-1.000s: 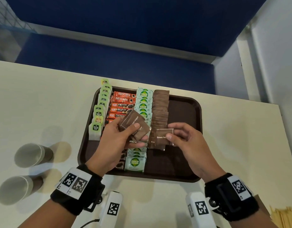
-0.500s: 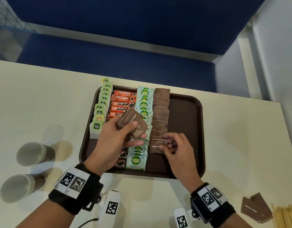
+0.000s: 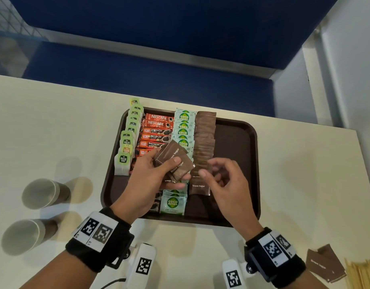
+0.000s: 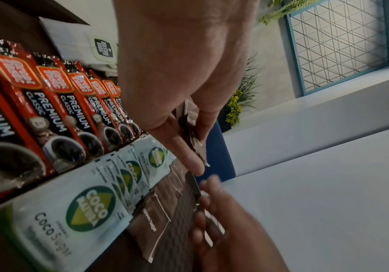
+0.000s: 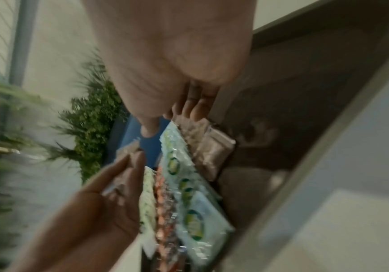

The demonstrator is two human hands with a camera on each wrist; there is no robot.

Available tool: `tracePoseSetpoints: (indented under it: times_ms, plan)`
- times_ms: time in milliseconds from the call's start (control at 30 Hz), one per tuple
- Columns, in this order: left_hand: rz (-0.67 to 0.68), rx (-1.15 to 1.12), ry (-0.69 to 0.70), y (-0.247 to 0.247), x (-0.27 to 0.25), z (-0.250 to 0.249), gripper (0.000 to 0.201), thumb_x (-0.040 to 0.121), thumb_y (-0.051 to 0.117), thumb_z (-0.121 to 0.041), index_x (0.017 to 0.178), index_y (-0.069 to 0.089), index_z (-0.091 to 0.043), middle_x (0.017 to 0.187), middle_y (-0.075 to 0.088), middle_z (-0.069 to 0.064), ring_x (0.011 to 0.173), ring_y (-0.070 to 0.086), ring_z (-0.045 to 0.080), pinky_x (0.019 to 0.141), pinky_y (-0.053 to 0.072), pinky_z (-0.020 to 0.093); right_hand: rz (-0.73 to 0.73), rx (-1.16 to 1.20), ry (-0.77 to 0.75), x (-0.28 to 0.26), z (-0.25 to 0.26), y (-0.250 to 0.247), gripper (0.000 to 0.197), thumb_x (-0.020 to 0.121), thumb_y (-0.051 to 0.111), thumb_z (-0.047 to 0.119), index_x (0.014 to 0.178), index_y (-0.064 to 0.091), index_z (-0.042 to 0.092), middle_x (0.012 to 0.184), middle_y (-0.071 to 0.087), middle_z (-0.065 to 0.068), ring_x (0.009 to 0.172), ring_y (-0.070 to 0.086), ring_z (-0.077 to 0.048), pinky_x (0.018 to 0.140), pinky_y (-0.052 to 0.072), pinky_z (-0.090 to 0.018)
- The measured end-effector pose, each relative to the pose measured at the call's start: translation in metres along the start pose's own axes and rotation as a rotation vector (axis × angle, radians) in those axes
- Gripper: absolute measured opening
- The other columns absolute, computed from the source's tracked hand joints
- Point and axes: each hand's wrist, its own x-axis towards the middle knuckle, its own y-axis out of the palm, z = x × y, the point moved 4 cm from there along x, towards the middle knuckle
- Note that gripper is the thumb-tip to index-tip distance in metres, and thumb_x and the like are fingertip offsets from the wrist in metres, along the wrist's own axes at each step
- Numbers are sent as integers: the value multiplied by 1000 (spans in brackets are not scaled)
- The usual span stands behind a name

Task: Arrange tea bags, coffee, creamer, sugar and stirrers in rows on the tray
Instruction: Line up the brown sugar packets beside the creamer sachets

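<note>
The brown sugar row (image 3: 204, 142) on the tray (image 3: 238, 142) is being filled. The left hand (image 3: 150, 180) holds a small stack of brown sugar packets (image 3: 175, 161) over the tray's near middle. The right hand (image 3: 225, 180) hovers beside it, fingers loosely curled, holding nothing. It likely needs to take the next packet and lay it at the row's near end.

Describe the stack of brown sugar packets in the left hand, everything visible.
The stack of brown sugar packets is a small fanned bunch of flat, square, matte brown sachets, papery-looking, with "Brown Sugar" printed in white. The left hand grips it, thumb across the top packet, fingers beneath. It sits tilted above the tray, over the near part of the coffee and Coco Natura rows. The right hand is close beside it, not touching. How many packets it holds cannot be told.
</note>
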Motion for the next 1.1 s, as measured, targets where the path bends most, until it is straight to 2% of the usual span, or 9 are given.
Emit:
tracePoseSetpoints:
  times_ms: [67, 167, 333, 433, 533, 700, 800, 900, 1100]
  plan:
    - [17, 10, -17, 5, 0, 3, 31, 101, 71, -11, 132, 67, -9, 115, 81, 17, 91, 81, 37, 64, 69, 37, 110, 119, 20, 4, 19, 5, 36, 87, 82, 42, 117, 70, 28, 100, 68, 1, 83, 67, -17, 75, 58, -24]
    - [49, 32, -36, 13, 0, 5, 33, 100, 74, -13, 132, 69, -13, 118, 80, 15, 93, 81, 38, 65, 69, 40, 228, 137, 5, 13, 34, 9, 33, 91, 85, 23, 121, 71, 25, 97, 70, -2, 82, 71, -17, 71, 60, -24]
    - [8, 105, 2, 13, 1, 6, 28, 98, 77, -14, 126, 71, -14, 116, 81, 10, 96, 82, 36, 71, 70, 44, 250, 2, 17, 22, 29, -4, 21, 93, 82, 18, 111, 77, 29, 91, 74, 6, 88, 70, -14, 78, 57, -20]
    - [-47, 115, 9, 8, 3, 6, 27, 101, 75, -14, 127, 70, -16, 114, 82, 9, 94, 82, 36, 77, 70, 46, 223, 87, 144, 16, 16, -13, 9, 98, 77, 18, 105, 77, 24, 96, 78, 2, 91, 72, -16, 74, 59, -21]
    - [-85, 102, 16, 0, 4, 3, 27, 102, 72, -15, 129, 69, -14, 110, 82, 13, 97, 82, 36, 77, 70, 41, 203, 93, 267, 3, -2, -18, 5, 101, 73, 19, 104, 74, 24, 97, 76, -2, 92, 70, -18, 72, 57, -21]
    - [-100, 79, 26, -4, 3, -4, 27, 103, 71, -14, 129, 68, -11, 109, 82, 16, 95, 81, 39, 75, 69, 40, 298, 36, 339, -19, -29, -5, 7, 102, 71, 17, 102, 71, 24, 93, 77, 0, 85, 69, -9, 77, 49, -17]
    - [-91, 79, 29, -3, 2, -6, 27, 102, 72, -15, 129, 69, -11, 110, 82, 16, 95, 81, 40, 75, 68, 41, 265, -28, 310, -23, -37, 1, 8, 101, 73, 19, 99, 70, 26, 90, 73, -4, 77, 62, -7, 73, 47, -18]
    - [-86, 74, 32, -1, 1, -5, 26, 102, 72, -15, 128, 69, -11, 110, 82, 16, 94, 82, 40, 74, 68, 40, 179, -137, 242, -24, -37, 2, 12, 98, 76, 18, 94, 67, 26, 79, 68, 2, 64, 51, -2, 63, 44, -17]
    - [-76, 78, 31, 1, -3, -2, 25, 102, 72, -14, 127, 70, -12, 110, 82, 16, 96, 81, 42, 74, 68, 40, 115, -262, 173, -26, -39, 4, 15, 97, 77, 26, 94, 62, 29, 76, 65, 7, 64, 55, -5, 61, 48, -28]
